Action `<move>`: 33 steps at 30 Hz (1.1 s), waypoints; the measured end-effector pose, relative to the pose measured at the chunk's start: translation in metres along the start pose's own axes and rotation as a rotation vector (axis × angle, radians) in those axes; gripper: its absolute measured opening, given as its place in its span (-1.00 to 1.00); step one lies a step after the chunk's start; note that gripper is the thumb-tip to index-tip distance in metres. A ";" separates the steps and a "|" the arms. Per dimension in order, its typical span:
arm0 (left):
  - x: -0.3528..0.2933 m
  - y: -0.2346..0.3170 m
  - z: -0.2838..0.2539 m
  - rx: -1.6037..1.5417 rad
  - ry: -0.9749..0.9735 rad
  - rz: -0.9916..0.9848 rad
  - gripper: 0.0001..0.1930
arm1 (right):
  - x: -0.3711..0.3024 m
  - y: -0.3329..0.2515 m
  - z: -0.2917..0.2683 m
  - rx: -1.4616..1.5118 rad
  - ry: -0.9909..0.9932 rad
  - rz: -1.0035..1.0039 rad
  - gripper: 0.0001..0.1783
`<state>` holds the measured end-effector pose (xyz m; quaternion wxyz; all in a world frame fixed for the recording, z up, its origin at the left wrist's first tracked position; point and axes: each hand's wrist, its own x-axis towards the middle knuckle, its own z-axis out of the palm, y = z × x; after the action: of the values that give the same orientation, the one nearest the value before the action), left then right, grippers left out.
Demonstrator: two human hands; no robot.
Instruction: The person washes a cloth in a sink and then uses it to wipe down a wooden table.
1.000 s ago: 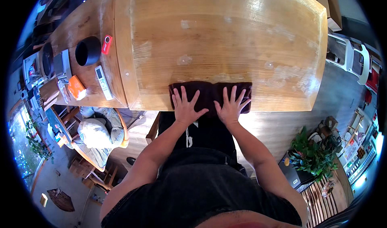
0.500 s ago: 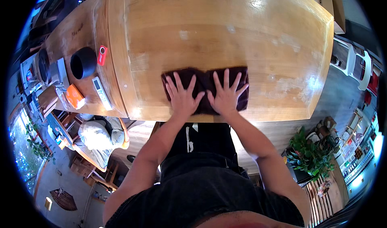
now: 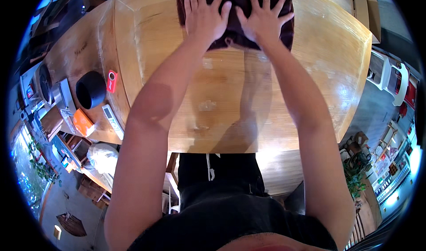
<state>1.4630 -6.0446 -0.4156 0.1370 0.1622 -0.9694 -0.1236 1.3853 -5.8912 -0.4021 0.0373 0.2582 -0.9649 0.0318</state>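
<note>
A dark maroon cloth lies spread near the far edge of the wooden table. My left hand presses flat on the cloth's left half, fingers spread. On its right half rests my right hand, also flat with the fingers apart. Both arms are stretched far forward across the tabletop. Parts of the cloth under the palms are hidden, and pale worn patches mark the wood around it.
At the left of the table stand a black round container, a small red item, a white remote control and an orange packet. A white chair is beyond the right edge, and a cardboard box at the far right.
Both hands have pushed the cloth forward, from near the table's front edge to the far side. My arms are now extended, and the view has shifted slightly.
</note>
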 end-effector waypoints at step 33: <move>-0.348 -0.054 -0.152 0.063 -0.460 -0.249 -0.39 | -0.311 -0.159 -0.050 0.268 -0.366 -0.290 -0.25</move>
<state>1.8411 -6.0029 -0.3677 -0.1085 0.2522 -0.9509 -0.1427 1.7368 -5.8707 -0.3729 -0.1680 0.3978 -0.8957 0.1064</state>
